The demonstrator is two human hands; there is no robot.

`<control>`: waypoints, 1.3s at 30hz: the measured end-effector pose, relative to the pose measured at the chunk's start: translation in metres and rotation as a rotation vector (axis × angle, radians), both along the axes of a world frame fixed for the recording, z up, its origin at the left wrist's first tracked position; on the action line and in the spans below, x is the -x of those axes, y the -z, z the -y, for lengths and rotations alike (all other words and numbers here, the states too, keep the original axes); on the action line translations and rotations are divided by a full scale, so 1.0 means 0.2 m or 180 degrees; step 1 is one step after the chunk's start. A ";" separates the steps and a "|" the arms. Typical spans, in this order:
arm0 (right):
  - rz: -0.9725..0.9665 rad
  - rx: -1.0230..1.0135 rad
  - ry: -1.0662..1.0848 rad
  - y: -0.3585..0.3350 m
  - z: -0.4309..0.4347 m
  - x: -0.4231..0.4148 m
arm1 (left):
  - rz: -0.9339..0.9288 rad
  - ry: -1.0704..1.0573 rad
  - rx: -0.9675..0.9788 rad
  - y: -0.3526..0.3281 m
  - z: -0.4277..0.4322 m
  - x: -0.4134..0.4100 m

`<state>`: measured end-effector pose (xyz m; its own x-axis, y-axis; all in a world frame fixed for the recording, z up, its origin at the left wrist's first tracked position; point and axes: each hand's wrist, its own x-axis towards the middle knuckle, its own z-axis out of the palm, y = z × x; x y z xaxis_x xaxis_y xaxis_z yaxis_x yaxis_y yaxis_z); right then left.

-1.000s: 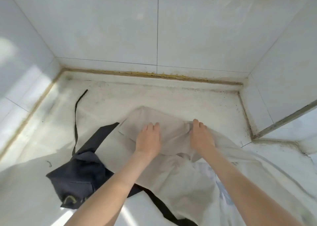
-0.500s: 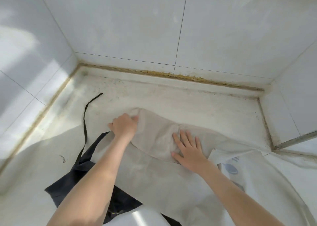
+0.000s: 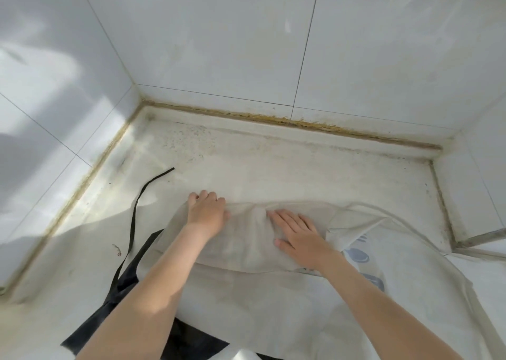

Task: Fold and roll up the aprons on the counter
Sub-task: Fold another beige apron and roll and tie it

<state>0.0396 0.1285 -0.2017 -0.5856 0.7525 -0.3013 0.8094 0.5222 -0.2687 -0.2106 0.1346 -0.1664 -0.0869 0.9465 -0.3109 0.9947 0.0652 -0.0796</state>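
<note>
A beige apron point(image 3: 246, 299) lies spread on the white counter point(image 3: 273, 173), its far part folded back toward me into a flap point(image 3: 246, 242). My left hand point(image 3: 206, 212) grips the flap's far left corner with curled fingers. My right hand point(image 3: 298, 233) presses flat on the flap to the right, fingers straight. A black apron point(image 3: 128, 313) lies partly under the beige one at the left, its thin strap point(image 3: 137, 206) trailing toward the back. A white apron with blue shapes point(image 3: 397, 272) lies at the right, partly under the beige one.
White tiled walls close the counter in at the left point(image 3: 54, 113), back point(image 3: 246, 45) and right point(image 3: 479, 168). A stained yellowish seal point(image 3: 301, 121) runs along the back edge. Bare counter lies behind the aprons.
My left hand has slid left to the flap's corner and gripped it. My right hand has flattened on the flap, which now lies wider and smoother. The camera has shifted left and closer.
</note>
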 end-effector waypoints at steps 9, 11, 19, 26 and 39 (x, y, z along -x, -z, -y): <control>0.0303 -0.0113 0.0367 0.06 -0.04 -0.04 | -0.0072 -0.0459 -0.0906 -0.06 -0.06 0.09; 0.0361 -0.0115 0.0533 0.06 -0.06 -0.05 | 0.0184 -0.0818 -0.0999 -0.05 -0.02 0.09; 0.0585 -0.0141 0.0963 0.05 -0.09 -0.02 | 0.1531 -0.2369 0.0040 -0.04 0.09 0.26; 0.0528 -0.0264 0.0807 0.07 -0.04 0.13 | 0.1835 -0.2239 -0.0497 -0.18 0.10 0.25; 0.0384 -0.0243 -0.0036 0.06 -0.04 0.45 | -0.0469 -0.1056 -0.0565 -0.27 0.23 0.30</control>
